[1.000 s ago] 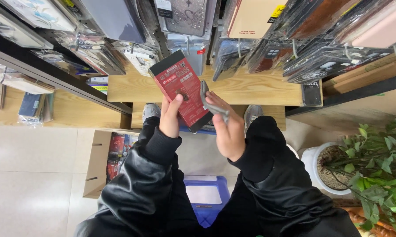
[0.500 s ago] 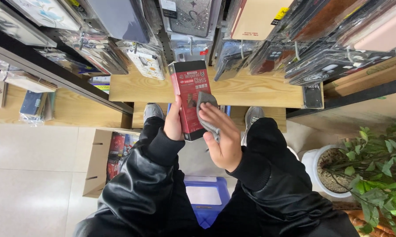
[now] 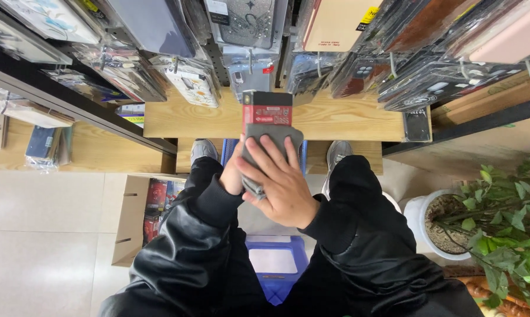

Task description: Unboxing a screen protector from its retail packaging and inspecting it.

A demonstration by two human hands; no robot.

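Red flat box (image 3: 267, 111): upright before the wooden shelf (image 3: 335, 120), earlier tilted left. Left hand (image 3: 234, 173): grip closed on the box's lower edge. Right hand (image 3: 282, 182): fingers spread, pressing a grey cloth (image 3: 264, 138) flat over the box front; earlier beside it. Cardboard carton (image 3: 130, 229): on the floor, left.

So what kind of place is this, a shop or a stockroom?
Most likely a phone accessory shop: packaged phone cases hang in rows above a wooden shelf, and a cardboard box of stock sits on the floor.

Hanging phone cases (image 3: 177, 82), wooden shelf (image 3: 341, 120), cardboard box (image 3: 130, 220), blue stool (image 3: 275, 264), potted plant (image 3: 500, 220)
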